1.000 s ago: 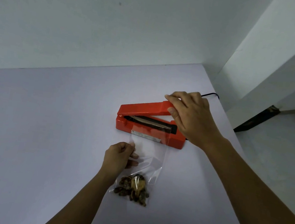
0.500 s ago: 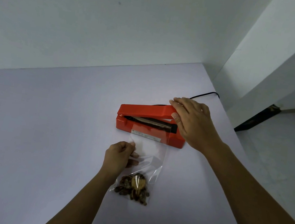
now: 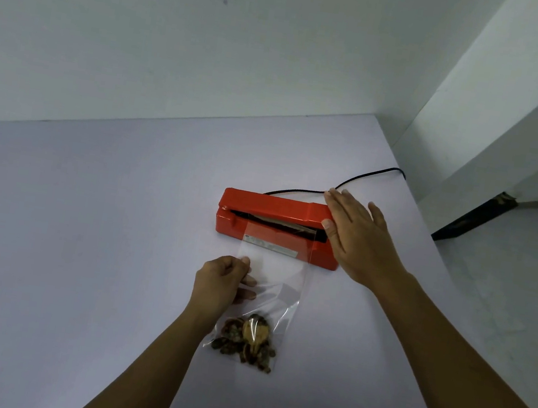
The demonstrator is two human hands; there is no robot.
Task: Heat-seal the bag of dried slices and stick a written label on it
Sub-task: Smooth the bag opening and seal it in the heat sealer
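A red heat sealer (image 3: 270, 206) sits on the white table (image 3: 82, 246), its lid lowered but a dark gap still showing along the front. A clear plastic bag (image 3: 276, 274) lies in front of it with its open top edge tucked into that gap. Dried slices (image 3: 246, 342) are bunched at the bag's near end. My left hand (image 3: 220, 283) pinches the bag's left edge near the middle. My right hand (image 3: 356, 237) lies flat with straight fingers on the right end of the sealer's lid.
A black power cord (image 3: 361, 178) runs from behind the sealer toward the table's back right corner. White walls stand close behind and to the right. The table's right edge drops to the floor, where a dark object (image 3: 476, 219) lies.
My right hand flattened and pushed the sealer's lid down, so the gap narrowed. My left hand kept its pinch on the bag, which stayed in place.
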